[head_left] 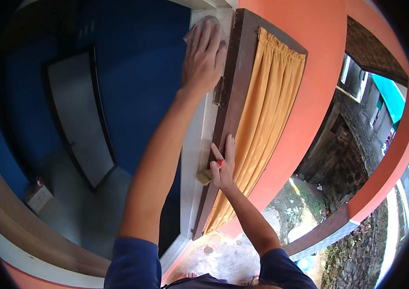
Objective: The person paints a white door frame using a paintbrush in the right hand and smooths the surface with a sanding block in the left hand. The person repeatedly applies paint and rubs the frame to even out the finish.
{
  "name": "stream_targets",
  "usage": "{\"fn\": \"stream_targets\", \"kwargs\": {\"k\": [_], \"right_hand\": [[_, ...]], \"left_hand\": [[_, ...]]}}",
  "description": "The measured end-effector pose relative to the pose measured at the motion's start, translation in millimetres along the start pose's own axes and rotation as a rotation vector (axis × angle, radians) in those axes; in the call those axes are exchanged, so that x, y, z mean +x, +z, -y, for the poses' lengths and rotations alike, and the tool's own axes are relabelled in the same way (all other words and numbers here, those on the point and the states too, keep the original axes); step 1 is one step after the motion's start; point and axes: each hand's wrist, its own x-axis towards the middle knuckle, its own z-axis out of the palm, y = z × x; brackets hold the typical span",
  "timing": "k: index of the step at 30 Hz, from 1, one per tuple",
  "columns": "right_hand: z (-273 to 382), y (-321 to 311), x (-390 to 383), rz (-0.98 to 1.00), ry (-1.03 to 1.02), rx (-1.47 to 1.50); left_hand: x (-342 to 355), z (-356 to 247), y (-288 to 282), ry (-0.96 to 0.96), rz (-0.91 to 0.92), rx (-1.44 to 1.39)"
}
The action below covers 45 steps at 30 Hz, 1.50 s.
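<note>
My left hand (202, 60) is raised to the upper part of a white window frame (198, 132). Its fingers lie together over a thin greyish sheet (208, 20), pressing it to the frame; whether this is sandpaper or cloth I cannot tell. Lower down, my right hand (223, 166) leans with stretched fingers on the brown edge of an open casement (223, 108). Tucked in that hand is what looks like a paintbrush, with a red end between the fingers and pale yellowish bristles (204, 177) beside the white frame. The palm hides most of its handle.
A gold curtain (272, 91) hangs on the casement against an orange wall (317, 62). Through the opening lies a blue room with a grey door (80, 111) and a box (39, 196). At the right, a low wall (322, 233) borders a stony yard.
</note>
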Motion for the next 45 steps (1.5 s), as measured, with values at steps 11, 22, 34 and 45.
{"fn": "stream_targets", "kwargs": {"k": [11, 22, 34, 45], "right_hand": [[16.5, -8.6, -24.3, 0.114, 0.099, 0.065], [19.2, 4.0, -29.7, 0.092, 0.139, 0.043], [30.9, 21.8, -28.5, 0.038, 0.161, 0.022], [25.3, 16.7, -33.1, 0.021, 0.204, -0.022]], "left_hand": [[-209.1, -41.8, -30.2, -0.231, 0.202, -0.043], [-28.4, -68.3, 16.2, -0.131, -0.11, -0.309], [27.3, -51.3, 13.7, -0.091, -0.194, -0.235], [-32.1, -75.7, 21.2, -0.12, -0.146, -0.244]]}}
